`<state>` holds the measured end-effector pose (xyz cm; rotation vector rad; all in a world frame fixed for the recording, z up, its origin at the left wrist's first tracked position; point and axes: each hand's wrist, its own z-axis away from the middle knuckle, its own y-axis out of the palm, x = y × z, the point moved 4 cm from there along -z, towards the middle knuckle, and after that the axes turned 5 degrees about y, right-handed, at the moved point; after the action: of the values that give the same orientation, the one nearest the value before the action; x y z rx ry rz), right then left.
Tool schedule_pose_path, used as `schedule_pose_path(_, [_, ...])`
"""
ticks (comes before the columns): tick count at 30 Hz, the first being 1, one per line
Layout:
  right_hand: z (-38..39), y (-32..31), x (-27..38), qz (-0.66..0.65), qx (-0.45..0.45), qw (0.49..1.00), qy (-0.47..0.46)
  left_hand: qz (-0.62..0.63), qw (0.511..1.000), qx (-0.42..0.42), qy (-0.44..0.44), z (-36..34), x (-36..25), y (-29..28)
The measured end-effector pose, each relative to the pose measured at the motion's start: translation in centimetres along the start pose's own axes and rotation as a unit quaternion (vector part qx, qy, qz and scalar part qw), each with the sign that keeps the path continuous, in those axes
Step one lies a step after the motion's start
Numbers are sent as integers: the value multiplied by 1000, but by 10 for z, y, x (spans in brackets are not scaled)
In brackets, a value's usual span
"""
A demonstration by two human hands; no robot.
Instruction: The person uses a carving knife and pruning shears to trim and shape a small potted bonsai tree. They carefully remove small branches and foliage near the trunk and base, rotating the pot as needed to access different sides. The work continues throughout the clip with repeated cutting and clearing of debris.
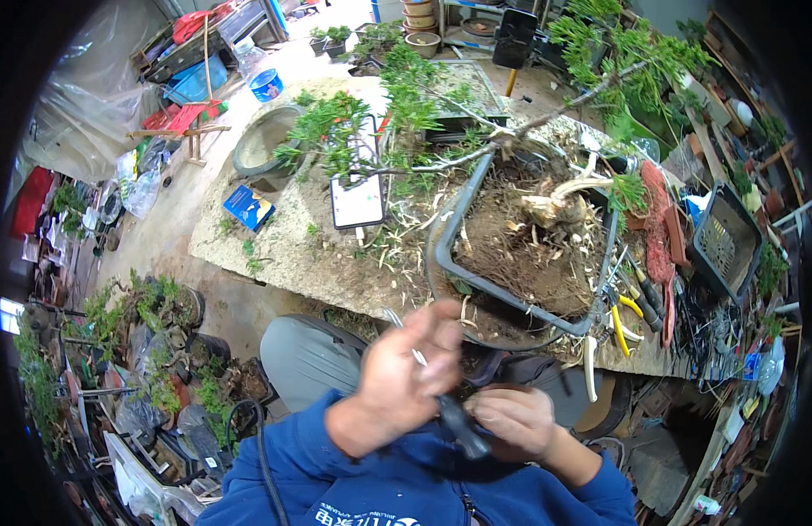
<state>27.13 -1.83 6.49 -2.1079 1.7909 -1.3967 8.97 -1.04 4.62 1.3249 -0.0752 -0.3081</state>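
My left hand (410,368) is raised close to my chest and pinches a thin silver wire (404,337) between its fingers. My right hand (511,421) is just beside it, closed around a black-handled tool (463,427) whose head points toward the left hand. Both hands are blurred. Beyond them, on the work table (283,254), a bonsai tree (546,206) with bare roots sits in a dark rectangular tray (441,250) of soil. Its long green branches (406,114) spread to the left and upward.
A white tablet (358,202) stands left of the tray, a small blue box (248,208) lies further left. Yellow-handled pliers (623,320) and other tools lie right of the tray. A black mesh basket (726,241) is at right. Potted plants (160,342) crowd the floor at left.
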Motion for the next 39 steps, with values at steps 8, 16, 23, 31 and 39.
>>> schedule_pose_path(8, [-25,2,8,-17,-61,991,119,-194,980,49,-19,0,42,-19])
schedule_pose_path(16, [-33,-59,21,-334,-199,902,187,-622,698,173,309,-2,-42,66])
schedule_pose_path(23, [-47,-78,-5,-354,-319,863,170,-538,778,144,291,-67,-37,101])
schedule_pose_path(31, [-72,-85,-20,-82,-308,947,47,-511,809,142,254,-81,-22,101])
schedule_pose_path(39, [-80,-82,-27,-88,-277,957,-13,-520,806,77,273,-82,-22,96])
